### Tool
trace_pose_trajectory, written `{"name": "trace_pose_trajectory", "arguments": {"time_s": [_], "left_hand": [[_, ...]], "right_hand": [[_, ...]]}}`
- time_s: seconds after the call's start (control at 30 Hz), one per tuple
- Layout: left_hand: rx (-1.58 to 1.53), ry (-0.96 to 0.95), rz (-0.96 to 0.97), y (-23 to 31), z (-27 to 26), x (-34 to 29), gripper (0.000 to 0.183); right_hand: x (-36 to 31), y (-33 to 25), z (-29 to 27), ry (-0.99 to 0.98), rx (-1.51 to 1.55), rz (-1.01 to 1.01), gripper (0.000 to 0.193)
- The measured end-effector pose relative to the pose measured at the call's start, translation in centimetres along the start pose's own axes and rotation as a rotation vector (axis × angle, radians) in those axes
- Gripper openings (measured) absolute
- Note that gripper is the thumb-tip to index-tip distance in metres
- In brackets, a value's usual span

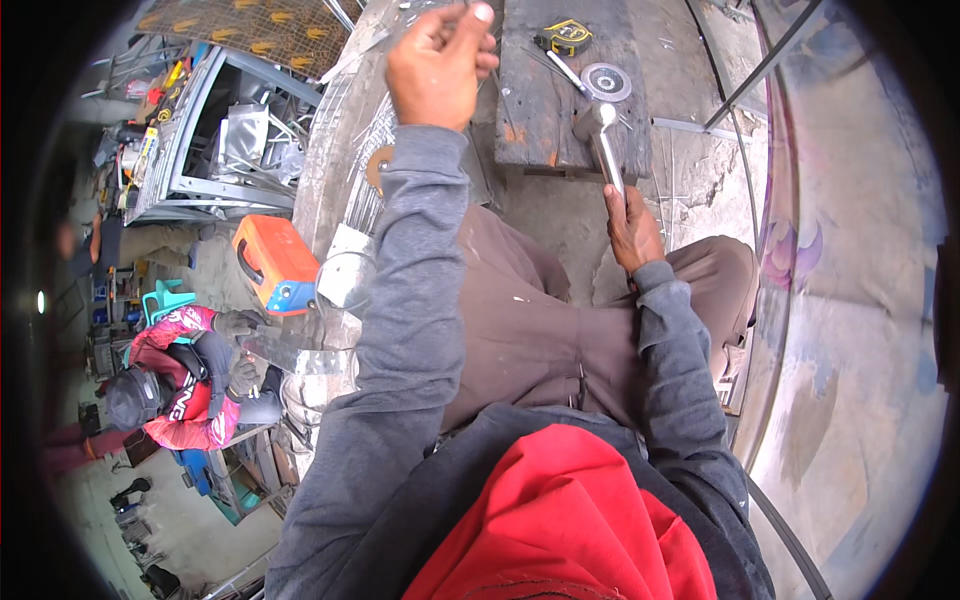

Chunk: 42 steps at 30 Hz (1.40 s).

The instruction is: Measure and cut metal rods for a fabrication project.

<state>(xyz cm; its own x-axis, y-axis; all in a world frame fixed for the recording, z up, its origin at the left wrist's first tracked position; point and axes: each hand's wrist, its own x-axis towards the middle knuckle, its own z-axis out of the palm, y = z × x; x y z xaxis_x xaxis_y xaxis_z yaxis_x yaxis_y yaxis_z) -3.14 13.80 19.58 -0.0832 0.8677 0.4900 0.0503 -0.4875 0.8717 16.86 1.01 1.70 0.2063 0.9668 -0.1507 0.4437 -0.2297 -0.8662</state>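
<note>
Two hands busy: right hand [636,232] fist-wrapped round hammer [604,140] handle, head resting on dark wooden block [540,110]. Left hand [438,62] raised, fingers curled; pinched item too small to identify.

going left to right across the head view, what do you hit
co-worker in pink jacket → orange box → left hand → grinding disc → right hand on a hammer → curved metal rail
</note>
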Motion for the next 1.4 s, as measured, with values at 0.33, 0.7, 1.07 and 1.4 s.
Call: {"name": "trace_pose_trajectory", "arguments": {"time_s": [0.33, 0.7, 1.07, 1.4], "left_hand": [[0.598, -0.049, -0.217, -10.8, 0.1, -7.2, 0.030], [-0.430, -0.302, -1.039, -2.7, 0.2, -15.9, 0.026], [-0.771, -0.145, -1.133, -1.2, -0.1, -15.5, 0.018], [-0.869, -0.098, -1.113, -0.4, 0.4, -14.2, 0.017]], "right_hand": [[0.0, 0.4, -0.1, 0.003, -0.052, -0.010, 0.044], [0.3, 0.8, 0.2, -0.018, -0.015, -0.040, 0.039], [0.2, 0.6, 0.1, -0.017, 0.017, -0.051, 0.042], [0.2, 0.7, 0.1, -0.014, 0.010, -0.042, 0.042]]}}
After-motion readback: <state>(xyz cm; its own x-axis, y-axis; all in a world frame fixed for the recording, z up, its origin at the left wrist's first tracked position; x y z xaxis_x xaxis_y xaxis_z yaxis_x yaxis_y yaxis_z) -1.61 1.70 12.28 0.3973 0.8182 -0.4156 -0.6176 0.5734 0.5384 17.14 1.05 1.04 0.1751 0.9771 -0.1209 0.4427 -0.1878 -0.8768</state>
